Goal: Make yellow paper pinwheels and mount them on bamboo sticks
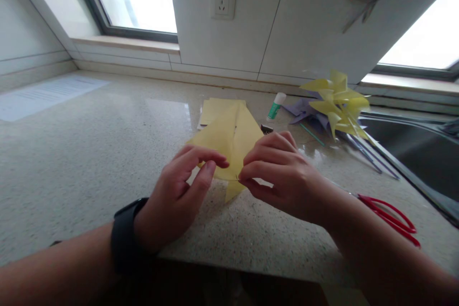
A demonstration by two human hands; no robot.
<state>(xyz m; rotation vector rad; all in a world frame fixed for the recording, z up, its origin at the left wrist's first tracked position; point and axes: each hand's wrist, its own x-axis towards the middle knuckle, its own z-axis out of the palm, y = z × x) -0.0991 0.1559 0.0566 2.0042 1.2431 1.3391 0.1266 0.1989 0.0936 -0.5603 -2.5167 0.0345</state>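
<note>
A sheet of yellow paper (218, 141), with folded or cut flaps, is held up over the counter. My left hand (186, 186), with a dark watch on its wrist, has its thumb and index finger closed at the paper's left near side. My right hand (279, 167) pinches the near edge of the paper with thumb and fingertips. A tiny dark, thin mark shows beside those fingertips, too small to make out. One yellow point hangs below the pinched edge.
Behind the paper lies a stack of yellow sheets (211, 107). A glue stick (276, 106) and yellow and purple pinwheels (333, 103) are at the back right, near the sink (412, 148). Red-handled scissors (390, 215) lie beside my right forearm. A printed sheet (46, 95) is far left.
</note>
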